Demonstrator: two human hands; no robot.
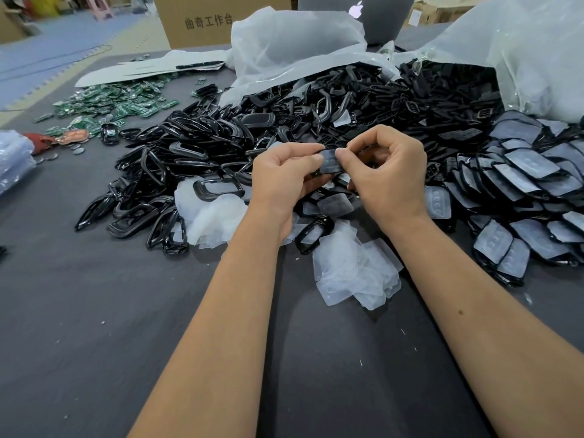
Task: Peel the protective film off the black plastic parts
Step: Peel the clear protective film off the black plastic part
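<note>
Above the table's middle I hold one black plastic part [329, 164] with pale film on its face. My left hand [284, 175] grips its left end with curled fingers. My right hand [387, 175] pinches the film at the part's right edge between thumb and forefinger. Film-covered black parts [524, 184] lie stacked at the right. Bare black frames [177, 172] are heaped at the left and back. Peeled film pieces [354, 270] lie below my hands, with more film [211, 216] to the left.
Green circuit boards [117, 104] are spread at the far left. Large clear plastic bags [300, 49] spill parts at the back, beside a laptop [357, 14] and a cardboard box [208, 20]. A bubble-wrap bundle [14, 162] sits at the left edge. Dark table cloth [94, 311] lies near me.
</note>
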